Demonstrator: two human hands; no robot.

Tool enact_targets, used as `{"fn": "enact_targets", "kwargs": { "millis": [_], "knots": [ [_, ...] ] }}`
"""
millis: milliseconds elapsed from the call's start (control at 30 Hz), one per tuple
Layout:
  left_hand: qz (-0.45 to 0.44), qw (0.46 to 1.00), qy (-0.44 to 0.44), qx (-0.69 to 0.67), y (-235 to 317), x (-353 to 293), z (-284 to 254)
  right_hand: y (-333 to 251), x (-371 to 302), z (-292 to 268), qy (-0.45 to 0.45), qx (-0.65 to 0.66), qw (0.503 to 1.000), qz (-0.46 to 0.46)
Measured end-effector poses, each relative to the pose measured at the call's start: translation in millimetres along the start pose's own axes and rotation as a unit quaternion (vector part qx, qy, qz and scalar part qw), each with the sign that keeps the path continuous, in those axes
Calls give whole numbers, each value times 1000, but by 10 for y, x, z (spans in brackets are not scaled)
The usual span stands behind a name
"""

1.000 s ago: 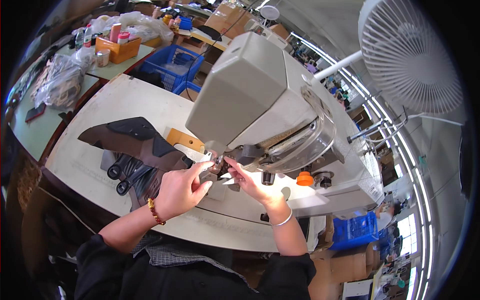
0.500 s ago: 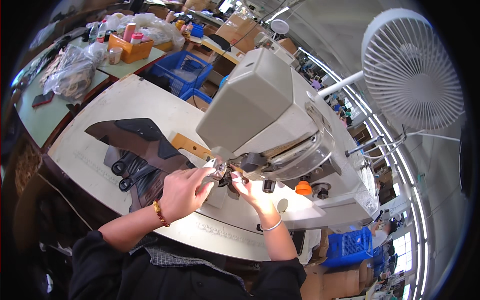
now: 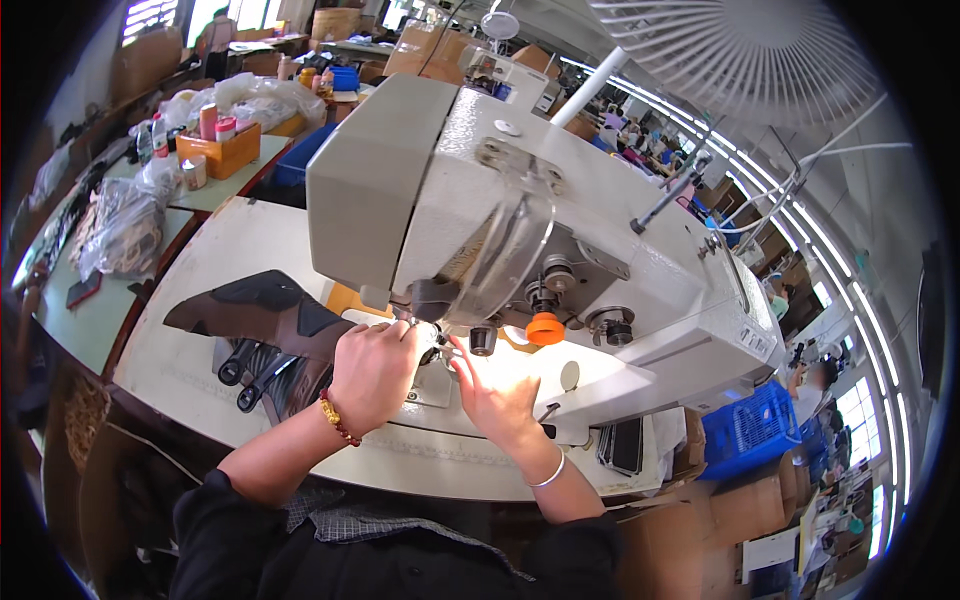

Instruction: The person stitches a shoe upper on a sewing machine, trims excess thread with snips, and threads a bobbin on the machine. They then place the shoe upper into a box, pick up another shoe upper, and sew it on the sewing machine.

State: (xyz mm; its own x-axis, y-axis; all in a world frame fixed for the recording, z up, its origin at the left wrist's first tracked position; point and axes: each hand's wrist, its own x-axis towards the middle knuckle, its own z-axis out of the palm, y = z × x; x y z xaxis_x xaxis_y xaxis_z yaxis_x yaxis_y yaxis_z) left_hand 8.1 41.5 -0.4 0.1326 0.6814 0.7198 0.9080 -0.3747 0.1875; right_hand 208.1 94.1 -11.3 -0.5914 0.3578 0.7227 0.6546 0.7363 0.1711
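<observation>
Both my hands are at the needle area of a large off-white sewing machine (image 3: 490,150). My left hand (image 3: 375,372), wearing a beaded bracelet, has its fingers closed together beside the needle bar; what they grip is hidden behind them. From the other side, my right hand (image 3: 500,400), with a silvery bangle, brings its bent fingers to the same spot. Glare and the small size hide what lies in its fingertips. Left of my left hand lies a dark brown and black cut piece (image 3: 262,312), with black loop-ended handles (image 3: 250,380) sticking out below it.
An orange knob (image 3: 545,328) juts from the machine's front. A white fan (image 3: 750,50) hangs at the upper right. Bags, bottles and an orange box (image 3: 222,152) stand on the green table at the left. A blue crate (image 3: 752,430) is at the right.
My view has shifted, so the machine head appears farther left and the fan higher. Both hands stay at the needle area; the left fingers have drawn closer together.
</observation>
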Motion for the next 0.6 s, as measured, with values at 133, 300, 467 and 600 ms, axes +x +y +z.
{"fn": "enact_targets", "kwargs": {
  "millis": [133, 300, 467, 600],
  "knots": [
    [-14, 1000, -14, 22, -1, 20, 10, -85, 9, 128, 40, 58, 996, 55],
    [-3, 1000, 16, 20, 12, 62, 21, -173, 79, 23, 89, 128, 984, 90],
    [-1, 1000, 30, 8, 22, 63, 28, -257, 68, -283, -52, 45, 992, 106],
    [-3, 999, 31, 9, 17, 60, 40, -346, 175, -265, -33, -25, 996, 84]
  ]
}}
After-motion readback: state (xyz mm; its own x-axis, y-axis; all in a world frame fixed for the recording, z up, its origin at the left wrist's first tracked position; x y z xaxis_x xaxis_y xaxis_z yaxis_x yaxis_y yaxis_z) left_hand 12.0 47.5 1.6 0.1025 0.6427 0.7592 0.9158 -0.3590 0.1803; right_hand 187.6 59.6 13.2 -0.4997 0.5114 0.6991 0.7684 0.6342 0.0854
